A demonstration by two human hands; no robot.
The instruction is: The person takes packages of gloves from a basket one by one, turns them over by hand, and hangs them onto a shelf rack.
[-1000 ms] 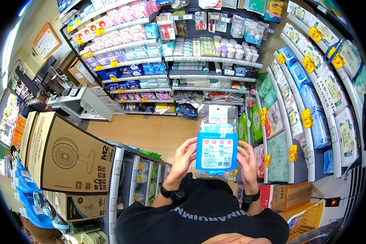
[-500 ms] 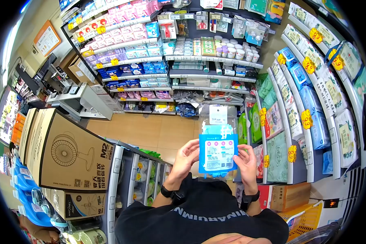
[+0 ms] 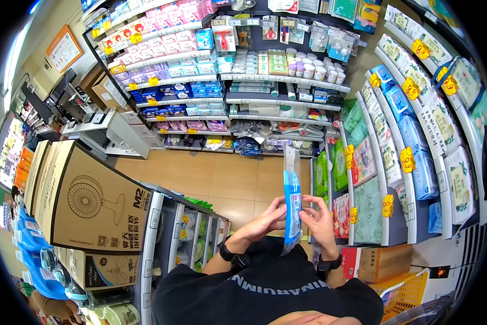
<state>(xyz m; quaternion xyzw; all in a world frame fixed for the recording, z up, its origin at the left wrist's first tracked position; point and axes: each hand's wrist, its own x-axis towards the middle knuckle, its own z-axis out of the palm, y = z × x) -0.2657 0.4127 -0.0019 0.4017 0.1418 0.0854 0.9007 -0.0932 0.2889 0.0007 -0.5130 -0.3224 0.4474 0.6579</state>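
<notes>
A blue flat package in a clear plastic hang bag (image 3: 292, 203) stands upright in front of my chest, with its narrow edge toward me. Its printed faces are mostly hidden at this angle, and what it contains cannot be made out. My left hand (image 3: 265, 221) grips its left side, fingers against the plastic. On the other side my right hand (image 3: 319, 222) pinches it between thumb and fingers. Both wrists wear dark bands.
Shelves of boxed and bottled goods (image 3: 276, 76) line the back. To the right are shelves of tissue packs (image 3: 406, 124) with yellow price tags. A fan carton (image 3: 100, 200) stands at left above a shelf unit. A yellow basket (image 3: 403, 292) sits at lower right.
The package has turned from showing its printed face to showing its narrow edge. Both hands have closed in around it, my left hand moving right.
</notes>
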